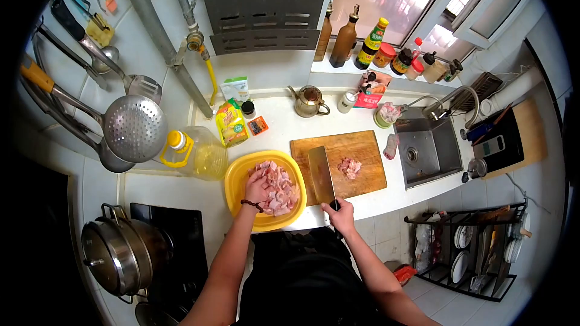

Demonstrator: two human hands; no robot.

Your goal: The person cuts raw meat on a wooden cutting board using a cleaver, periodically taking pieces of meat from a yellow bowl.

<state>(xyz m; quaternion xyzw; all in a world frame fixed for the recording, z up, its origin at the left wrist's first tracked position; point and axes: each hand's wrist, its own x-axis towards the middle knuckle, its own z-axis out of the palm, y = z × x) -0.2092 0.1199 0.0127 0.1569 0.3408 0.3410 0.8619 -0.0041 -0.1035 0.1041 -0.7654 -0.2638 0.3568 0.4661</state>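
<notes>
Here, the left hand (257, 187), grip unclear, is touching pink, pale-streaked meat chunks (283, 194) in a yellow bowl (233, 196); the right hand (342, 216) is clasping a cleaver (321, 172).

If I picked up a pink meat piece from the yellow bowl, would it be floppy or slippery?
The meat pieces probably flop: they lie slumped together in the yellow bowl. They look raw and moist, so they may slip. Each is small beside the left hand, so likely light.

no readable text anywhere, yellow packet (231, 125) and green-labelled bottle (371, 43) included
</notes>
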